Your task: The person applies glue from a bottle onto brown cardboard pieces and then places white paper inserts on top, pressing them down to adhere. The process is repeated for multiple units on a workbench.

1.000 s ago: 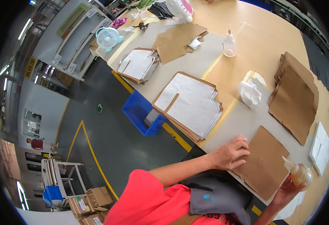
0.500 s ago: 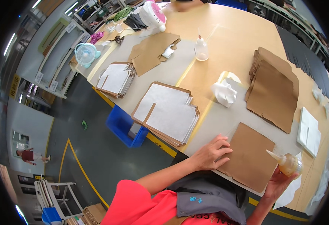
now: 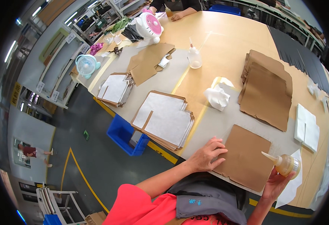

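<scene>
A brown leather-like piece [image 3: 245, 157] lies flat on the table edge in front of me. My left hand [image 3: 206, 155] rests at its left edge, fingers apart and touching the piece. In my right hand [image 3: 275, 184] is a squeeze bottle [image 3: 287, 165] with a pale tapered nozzle and amber contents. The bottle is tilted, its nozzle pointing left above the right side of the brown piece and apart from it. Under the bottle side, a white sheet [image 3: 290, 185] sticks out over the table edge.
Stacked brown pieces [image 3: 265, 93] and folded white cloths [image 3: 307, 127] lie right. Left are white-faced brown pieces [image 3: 164, 116]; crumpled tissue [image 3: 217, 97] and another bottle [image 3: 195, 56] stand mid-table. A blue bin [image 3: 127, 135] sits below the edge. A co-worker's hand [image 3: 178, 16] rests at the far side.
The view has shifted slightly, and more of the co-worker at the far side shows. My hands, the bottle and the brown piece keep nearly the same arrangement. A distant person has walked on.
</scene>
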The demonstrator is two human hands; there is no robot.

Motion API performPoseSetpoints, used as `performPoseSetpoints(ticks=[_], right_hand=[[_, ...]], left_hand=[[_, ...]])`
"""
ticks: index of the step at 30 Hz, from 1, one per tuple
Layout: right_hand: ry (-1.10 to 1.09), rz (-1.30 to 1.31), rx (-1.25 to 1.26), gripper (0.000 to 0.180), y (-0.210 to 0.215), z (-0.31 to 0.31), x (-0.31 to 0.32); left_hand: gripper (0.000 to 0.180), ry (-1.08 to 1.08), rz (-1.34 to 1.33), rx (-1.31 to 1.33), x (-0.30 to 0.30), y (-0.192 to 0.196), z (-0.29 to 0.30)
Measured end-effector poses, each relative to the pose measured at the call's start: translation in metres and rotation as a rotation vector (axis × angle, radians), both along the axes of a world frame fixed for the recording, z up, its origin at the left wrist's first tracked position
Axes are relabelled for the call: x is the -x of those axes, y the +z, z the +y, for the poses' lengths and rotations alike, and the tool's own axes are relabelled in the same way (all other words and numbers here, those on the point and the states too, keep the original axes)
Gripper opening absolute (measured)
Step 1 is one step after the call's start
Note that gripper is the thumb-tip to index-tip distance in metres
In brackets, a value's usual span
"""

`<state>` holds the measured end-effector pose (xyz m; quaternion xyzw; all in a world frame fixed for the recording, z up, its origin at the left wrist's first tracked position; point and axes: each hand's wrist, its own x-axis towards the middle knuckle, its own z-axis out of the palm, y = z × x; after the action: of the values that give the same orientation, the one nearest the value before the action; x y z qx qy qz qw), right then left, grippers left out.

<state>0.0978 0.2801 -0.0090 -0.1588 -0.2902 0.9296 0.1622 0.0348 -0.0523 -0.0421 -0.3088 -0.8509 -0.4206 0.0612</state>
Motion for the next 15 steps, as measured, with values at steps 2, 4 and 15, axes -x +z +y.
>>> performPoseSetpoints(ticks=[2,4,15], right_hand=[[0.0,0.001,0.003,0.063,-0.003,0.004,-0.001],[-0.003,0.005,0.007,0.063,-0.002,0.005,-0.002],[-0.064,-0.004,0.029,0.059,0.007,0.008,0.001]], left_hand=[[0.038,0.006,-0.009,0.001,0.0,0.0,0.0],[0.038,0.01,-0.016,0.003,0.0,0.001,0.001],[0.049,0.054,0.021,0.013,0.0,0.008,0.002]])
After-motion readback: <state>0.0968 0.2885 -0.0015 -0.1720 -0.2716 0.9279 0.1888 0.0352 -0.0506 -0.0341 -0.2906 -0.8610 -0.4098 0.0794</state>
